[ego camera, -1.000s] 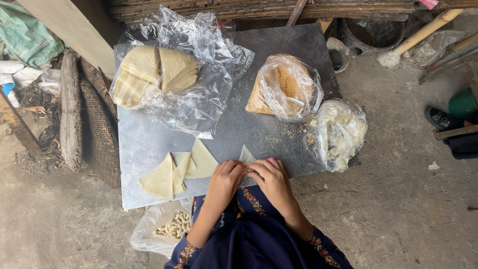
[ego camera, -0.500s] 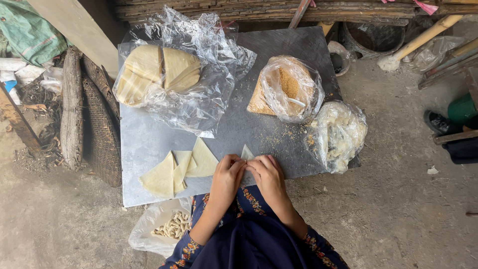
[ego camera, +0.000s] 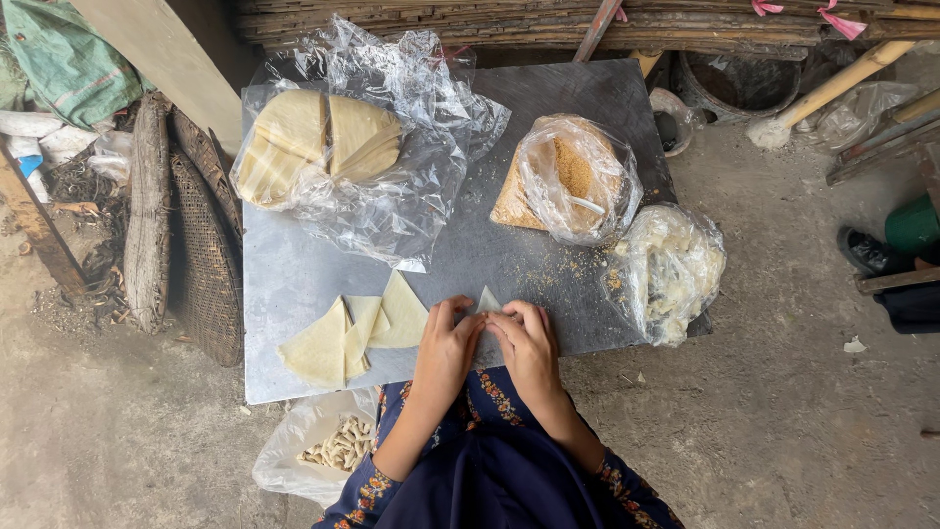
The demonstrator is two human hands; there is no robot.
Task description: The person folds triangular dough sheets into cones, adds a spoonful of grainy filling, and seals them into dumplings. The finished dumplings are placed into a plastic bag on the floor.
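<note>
One head-worn camera looks almost straight down, from close above, at the metal sheet (ego camera: 294, 284) on the ground.

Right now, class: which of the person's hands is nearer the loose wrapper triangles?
Left. The left hand lies just beside the wrapper triangles; the right hand sits farther off, beyond the left.

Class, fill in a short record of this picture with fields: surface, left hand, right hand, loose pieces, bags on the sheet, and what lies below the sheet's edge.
Surface: grey metal sheet on the ground
Left hand: fingers on a small dough piece
Right hand: touching the same piece, beside the left hand
Loose pieces: triangular wrappers, overlapping, left of the hands
Bags on the sheet: wrapper stack bag; brown crumb bag; pale filling bag
Below the edge: bag of folded pieces
</note>
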